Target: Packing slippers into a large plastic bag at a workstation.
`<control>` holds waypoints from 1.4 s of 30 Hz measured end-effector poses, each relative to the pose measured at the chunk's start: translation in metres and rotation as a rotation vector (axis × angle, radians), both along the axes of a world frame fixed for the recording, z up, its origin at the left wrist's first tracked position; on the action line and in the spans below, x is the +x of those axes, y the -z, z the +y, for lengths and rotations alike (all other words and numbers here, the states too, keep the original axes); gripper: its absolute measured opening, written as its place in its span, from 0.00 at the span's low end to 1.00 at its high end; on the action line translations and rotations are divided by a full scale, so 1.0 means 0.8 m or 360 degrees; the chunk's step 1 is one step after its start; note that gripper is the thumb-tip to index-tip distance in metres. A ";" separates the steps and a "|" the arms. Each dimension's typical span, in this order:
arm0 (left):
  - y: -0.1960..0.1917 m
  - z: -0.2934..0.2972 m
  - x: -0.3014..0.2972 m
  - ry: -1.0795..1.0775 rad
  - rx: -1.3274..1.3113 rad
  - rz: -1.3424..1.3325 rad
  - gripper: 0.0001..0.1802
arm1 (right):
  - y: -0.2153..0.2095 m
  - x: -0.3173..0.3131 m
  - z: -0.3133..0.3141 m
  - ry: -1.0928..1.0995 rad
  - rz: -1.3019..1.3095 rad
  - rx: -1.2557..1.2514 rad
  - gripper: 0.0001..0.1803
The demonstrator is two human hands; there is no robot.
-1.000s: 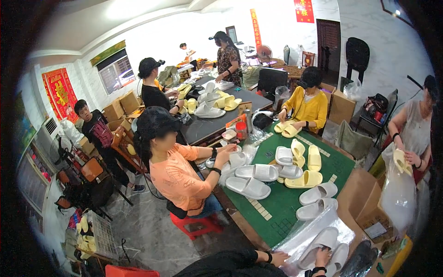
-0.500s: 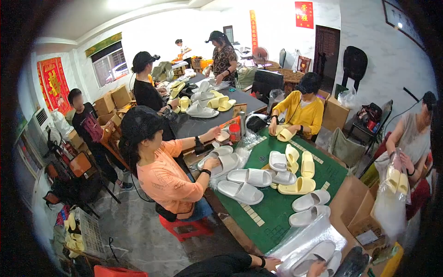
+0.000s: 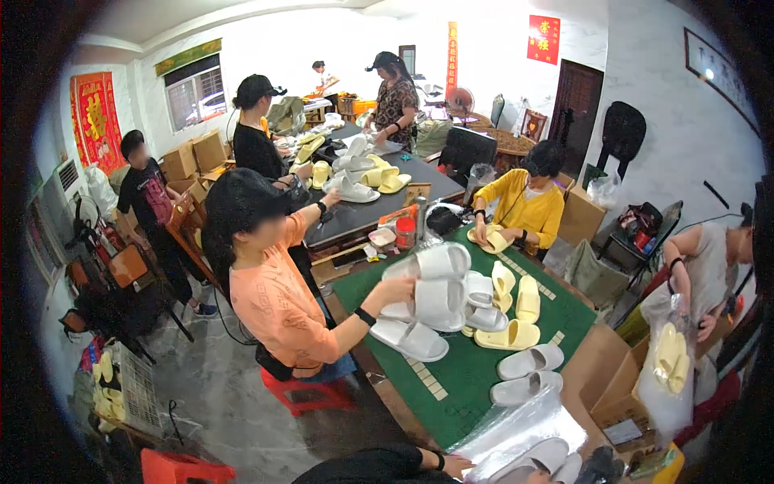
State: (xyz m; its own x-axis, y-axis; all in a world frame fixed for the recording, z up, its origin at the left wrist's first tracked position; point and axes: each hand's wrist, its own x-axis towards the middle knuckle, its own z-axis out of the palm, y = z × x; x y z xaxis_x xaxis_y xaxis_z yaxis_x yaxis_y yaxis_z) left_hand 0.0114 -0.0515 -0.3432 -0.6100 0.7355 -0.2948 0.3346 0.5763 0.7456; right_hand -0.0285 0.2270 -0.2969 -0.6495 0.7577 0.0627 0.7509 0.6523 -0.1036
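Slippers [image 3: 528, 461], pale grey, lie at the lower border of the view on a see-through plastic sheet [image 3: 520, 436], which spreads over the near end of a green tabletop [image 3: 463, 407]. The left hand [image 3: 456, 465] is at the sheet's left edge, just beside the slippers; whether its fingers grip the plastic or only rest there, I cannot tell. The right hand [image 3: 538, 478] is a sliver at the slippers, cut off by the frame (so its fingers' state cannot be told either). Leftward and beyond, a wide strip of green surface gives room between the sheet and a row of pale tiles [image 3: 427, 379]. The far side is tighter: two grey slippers [image 3: 528, 375] lie just beyond the sheet, near the table's right edge, where a cardboard box [image 3: 617, 395] stands close. Farther off, a co-worker in orange [image 3: 282, 302] holds a grey pair [image 3: 439, 286] above the table.
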 end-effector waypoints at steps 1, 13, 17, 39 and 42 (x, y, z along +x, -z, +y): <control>-0.026 -0.004 -0.002 -0.0016 -0.0022 -0.0089 0.45 | 0.003 -0.009 0.016 -0.0146 0.0109 -0.0470 0.36; -0.046 -0.014 0.001 0.0224 -0.0159 0.0453 0.38 | -0.107 0.023 -0.016 -0.0341 0.0878 -0.0922 0.22; -0.057 0.005 0.004 0.0262 -0.0308 0.0525 0.25 | -0.173 0.066 -0.024 -0.0386 0.0773 -0.0834 0.21; -0.167 0.051 -0.059 -0.0030 0.0219 0.0611 0.09 | -0.216 0.283 -0.021 -0.0197 0.0346 -0.2617 0.14; -0.167 0.068 -0.066 -0.0337 0.0430 0.0603 0.07 | -0.236 0.273 -0.038 -0.0288 0.0498 -0.2638 0.14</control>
